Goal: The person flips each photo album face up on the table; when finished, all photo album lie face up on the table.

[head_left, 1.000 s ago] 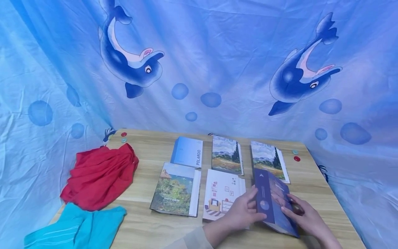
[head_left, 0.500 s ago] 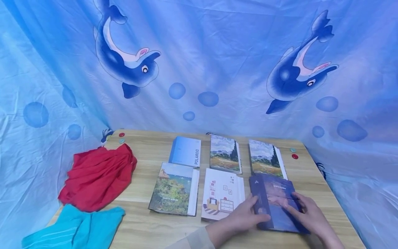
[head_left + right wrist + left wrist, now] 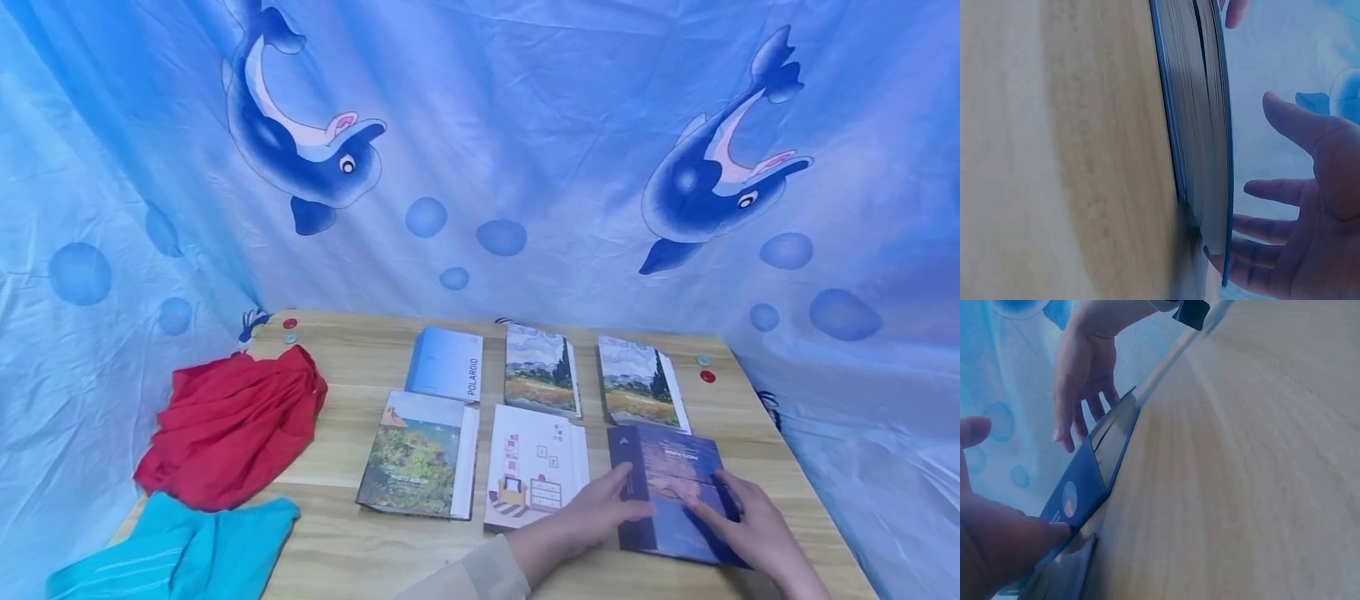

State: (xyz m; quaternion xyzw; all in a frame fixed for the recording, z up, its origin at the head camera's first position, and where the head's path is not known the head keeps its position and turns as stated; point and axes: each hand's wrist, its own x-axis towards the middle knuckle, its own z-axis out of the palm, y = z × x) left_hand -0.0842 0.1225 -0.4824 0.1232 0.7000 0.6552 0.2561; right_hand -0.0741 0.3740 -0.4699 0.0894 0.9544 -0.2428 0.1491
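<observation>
A dark blue photo album point(image 3: 671, 533) lies flat at the front right of the table, its spine to the left. My left hand point(image 3: 588, 512) is at that spine; in the left wrist view its thumb point(image 3: 1047, 537) rests against the spine, fingers loosely extended. On the other side my right hand point(image 3: 757, 525) reaches over the album's right edge with relaxed, spread fingers. The right wrist view shows the album's page edges point(image 3: 1194, 119) facing out and the right fingers point(image 3: 1266, 228) close behind the cover. A white album with a furniture drawing point(image 3: 536, 458) sits beside the left hand, partly covered by it.
Behind stand two landscape-painting albums point(image 3: 538, 371) and a blue POLAROID album point(image 3: 446, 364). A garden-cover photo album point(image 3: 412, 458) lies front left of them. Red cloth point(image 3: 232, 425) and turquoise cloth point(image 3: 180, 546) cover the table's left side. Red and green buttons point(image 3: 707, 377) lie near the back corners.
The dark blue album has gone from tilted to flat on the table, its far edge no longer overlapping the painting album as much. Both hands stayed at its sides, shifting slightly right.
</observation>
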